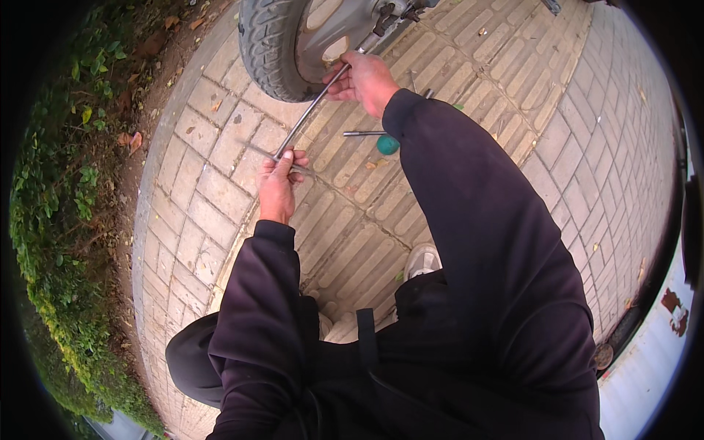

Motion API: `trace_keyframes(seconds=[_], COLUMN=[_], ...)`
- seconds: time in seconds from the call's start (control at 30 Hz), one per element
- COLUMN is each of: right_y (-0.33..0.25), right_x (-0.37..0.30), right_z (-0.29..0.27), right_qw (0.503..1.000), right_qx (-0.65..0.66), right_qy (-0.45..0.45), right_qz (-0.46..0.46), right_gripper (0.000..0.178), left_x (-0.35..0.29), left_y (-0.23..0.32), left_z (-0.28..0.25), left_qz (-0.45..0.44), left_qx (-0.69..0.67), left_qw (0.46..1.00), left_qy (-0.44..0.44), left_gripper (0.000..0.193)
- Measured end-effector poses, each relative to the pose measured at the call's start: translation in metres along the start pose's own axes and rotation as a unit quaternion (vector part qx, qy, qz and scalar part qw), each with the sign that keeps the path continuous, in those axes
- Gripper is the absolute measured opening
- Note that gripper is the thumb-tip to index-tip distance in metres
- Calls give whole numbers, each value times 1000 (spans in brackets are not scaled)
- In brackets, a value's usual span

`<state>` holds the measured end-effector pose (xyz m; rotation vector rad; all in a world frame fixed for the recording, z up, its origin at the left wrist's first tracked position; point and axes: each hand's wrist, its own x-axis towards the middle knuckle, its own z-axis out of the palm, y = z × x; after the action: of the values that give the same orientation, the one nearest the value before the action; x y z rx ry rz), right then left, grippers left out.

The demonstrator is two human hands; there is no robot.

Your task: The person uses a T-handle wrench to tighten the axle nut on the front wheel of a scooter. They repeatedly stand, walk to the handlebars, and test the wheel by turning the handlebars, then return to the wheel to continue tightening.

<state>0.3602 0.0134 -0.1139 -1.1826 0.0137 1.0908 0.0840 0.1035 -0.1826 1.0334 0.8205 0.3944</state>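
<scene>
A T-handle wrench (311, 108) with a long metal shaft slants up from my left hand toward a wheel hub (386, 16). My left hand (278, 192) is closed around its crossbar, thumb up by the joint. Farther up, my right hand (362, 82) pinches the shaft close to the wheel. Whether the wrench tip sits on a fastener cannot be made out. The wheel has a black treaded tyre (265, 45) and a grey rim (320, 45). Below my right wrist, a green rounded object (387, 144) and a metal rod (364, 133) lie on the paving.
Ribbed yellowish paving (345, 235) runs between my feet, with pinkish bricks (220, 192) on either side. A curb and leafy hedge (55, 220) border the left. My shoe (422, 259) is near the middle. A white, rust-marked surface (649, 374) stands at the right rim.
</scene>
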Motion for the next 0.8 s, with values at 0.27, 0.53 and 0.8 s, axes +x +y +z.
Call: trace_keyframes(seconds=[0.27,0.53,0.8], right_y=[0,2,2], right_x=[0,2,0], right_z=[-1,-2,-1], right_qw=[999,1000,999], right_qx=[-22,-1,-32], right_qy=[35,16,33], right_qz=[-16,-10,-15], right_gripper=[28,27,27], left_x=[-19,-5,-16], left_y=[5,21,7], left_z=[1,-2,9], left_qz=[-87,-115,24], left_qx=[59,-2,161], left_qw=[992,988,980], left_qy=[75,-102,111], left_gripper=[44,42,43])
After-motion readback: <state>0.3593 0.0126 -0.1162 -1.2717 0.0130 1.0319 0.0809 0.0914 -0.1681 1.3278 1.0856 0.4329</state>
